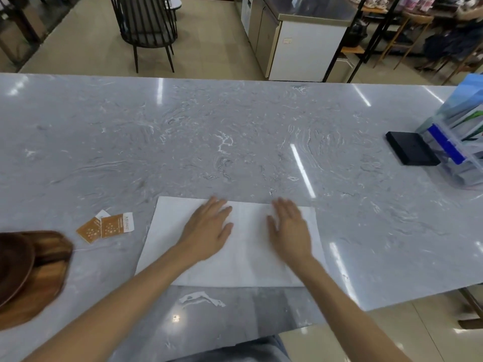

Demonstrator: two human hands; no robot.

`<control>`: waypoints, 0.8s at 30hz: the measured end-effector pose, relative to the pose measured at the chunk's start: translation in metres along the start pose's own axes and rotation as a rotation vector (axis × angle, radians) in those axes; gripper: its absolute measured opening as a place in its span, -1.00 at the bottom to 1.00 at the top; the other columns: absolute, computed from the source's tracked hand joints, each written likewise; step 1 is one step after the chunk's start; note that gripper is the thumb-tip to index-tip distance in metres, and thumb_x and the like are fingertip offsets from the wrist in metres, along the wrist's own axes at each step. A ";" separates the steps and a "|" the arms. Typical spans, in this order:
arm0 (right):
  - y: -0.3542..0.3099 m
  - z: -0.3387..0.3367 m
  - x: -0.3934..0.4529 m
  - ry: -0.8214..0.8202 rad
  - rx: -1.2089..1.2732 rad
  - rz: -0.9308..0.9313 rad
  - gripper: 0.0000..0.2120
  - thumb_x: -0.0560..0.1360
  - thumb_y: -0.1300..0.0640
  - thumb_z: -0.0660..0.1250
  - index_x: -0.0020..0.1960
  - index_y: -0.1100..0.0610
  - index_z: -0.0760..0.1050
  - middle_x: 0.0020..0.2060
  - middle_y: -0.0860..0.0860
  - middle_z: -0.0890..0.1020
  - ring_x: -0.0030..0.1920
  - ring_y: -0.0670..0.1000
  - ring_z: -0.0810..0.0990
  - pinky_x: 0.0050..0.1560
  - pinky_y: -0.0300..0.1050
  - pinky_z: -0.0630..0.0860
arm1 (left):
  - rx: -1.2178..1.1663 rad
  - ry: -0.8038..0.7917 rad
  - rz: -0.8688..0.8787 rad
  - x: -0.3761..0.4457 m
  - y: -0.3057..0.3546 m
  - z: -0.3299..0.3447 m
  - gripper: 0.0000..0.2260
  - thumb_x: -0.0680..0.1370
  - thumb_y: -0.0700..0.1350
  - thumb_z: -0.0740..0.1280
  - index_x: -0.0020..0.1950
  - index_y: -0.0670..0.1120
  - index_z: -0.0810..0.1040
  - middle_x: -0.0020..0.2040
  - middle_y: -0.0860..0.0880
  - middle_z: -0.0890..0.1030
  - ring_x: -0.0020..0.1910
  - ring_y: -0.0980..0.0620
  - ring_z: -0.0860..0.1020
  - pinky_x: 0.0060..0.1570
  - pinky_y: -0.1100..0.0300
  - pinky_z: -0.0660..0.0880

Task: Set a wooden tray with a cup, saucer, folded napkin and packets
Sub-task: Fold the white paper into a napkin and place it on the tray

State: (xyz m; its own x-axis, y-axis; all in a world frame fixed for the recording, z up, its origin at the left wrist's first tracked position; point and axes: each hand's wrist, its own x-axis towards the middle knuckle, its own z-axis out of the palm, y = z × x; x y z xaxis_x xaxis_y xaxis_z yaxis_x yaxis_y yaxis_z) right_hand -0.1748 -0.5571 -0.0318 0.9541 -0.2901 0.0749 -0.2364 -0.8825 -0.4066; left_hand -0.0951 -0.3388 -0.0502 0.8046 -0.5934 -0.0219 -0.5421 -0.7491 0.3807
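A view from the person's head looks down on a long grey marbled stone bench (235, 142) with glossy light reflections. Near the front edge, in the middle, lies a white rectangular paper napkin (245, 257), spread flat with faint fold creases running across it. Both hands rest on the napkin with fingers straight and slightly spread, palms down, grasping nothing: the left hand (209, 231) presses the napkin's left-centre part, and the right hand (290, 228) presses its right-centre part, with a bare strip of napkin between them. Both bare forearms reach in from the bottom of the view. Left of the napkin, apart from it, two small orange-brown paper packets (105, 227) with white edges lie on the bench, overlapping each other. Farther left, at the frame's edge, sits a brown wooden tray (49, 278) with rounded corners, only partly in view; a dark brown round wooden saucer (13, 265) rests on it, also cut off by the edge. At the far right of the bench lies a flat black rectangular box (411, 148), just beside a clear plastic holder (460, 142) filled with blue and white leaflets. Beyond the bench are a beige tiled floor, a black spindle-back chair (146, 27) and a white cabinet (300, 45) with a steel top.
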 end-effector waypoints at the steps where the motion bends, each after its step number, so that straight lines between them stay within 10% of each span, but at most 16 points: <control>1: -0.015 0.012 -0.011 -0.012 -0.009 -0.060 -0.54 0.67 0.04 0.24 0.52 0.20 0.41 0.53 0.16 0.42 0.58 0.21 0.31 0.52 0.13 0.34 | 0.007 -0.030 -0.027 -0.003 0.009 0.008 -0.52 0.67 0.11 0.09 0.56 -0.06 0.33 0.61 -0.03 0.25 0.63 -0.05 0.10 0.58 0.01 0.11; 5: -0.040 0.048 -0.040 -0.177 -0.042 -0.071 -0.46 0.72 -0.05 0.01 0.67 0.08 0.11 0.67 0.02 0.10 0.68 0.09 -0.02 0.63 0.16 0.07 | 0.066 -0.033 -0.115 -0.030 0.023 0.031 -0.40 0.62 0.20 -0.24 0.63 0.07 0.14 0.66 0.07 0.08 0.64 0.01 -0.01 0.59 0.01 -0.02; 9: -0.033 0.059 -0.052 -0.158 -0.137 -0.030 -0.41 0.71 -0.17 -0.12 0.69 -0.03 -0.09 0.68 -0.08 -0.05 0.67 0.01 -0.12 0.66 0.07 -0.11 | 0.158 0.058 -0.172 -0.054 0.013 0.036 -0.47 0.67 0.12 -0.14 0.64 0.07 0.07 0.65 0.08 0.08 0.64 0.00 -0.01 0.59 -0.06 0.01; 24: 0.074 0.012 -0.066 -0.100 -0.182 0.189 -0.35 0.68 -0.25 -0.16 0.69 0.00 -0.10 0.69 -0.06 -0.03 0.68 0.02 -0.10 0.66 0.13 -0.07 | 0.141 0.112 -0.361 -0.103 -0.032 0.025 -0.41 0.66 0.15 -0.15 0.66 -0.05 -0.08 0.66 0.01 -0.06 0.65 -0.01 -0.09 0.60 -0.05 -0.05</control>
State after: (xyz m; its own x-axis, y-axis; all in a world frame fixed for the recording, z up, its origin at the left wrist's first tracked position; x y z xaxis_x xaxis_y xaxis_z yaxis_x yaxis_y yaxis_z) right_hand -0.2535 -0.5985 -0.0775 0.9011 -0.4260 -0.0811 -0.4327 -0.8708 -0.2334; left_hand -0.1669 -0.2613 -0.0831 0.9666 -0.2548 -0.0268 -0.2415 -0.9413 0.2359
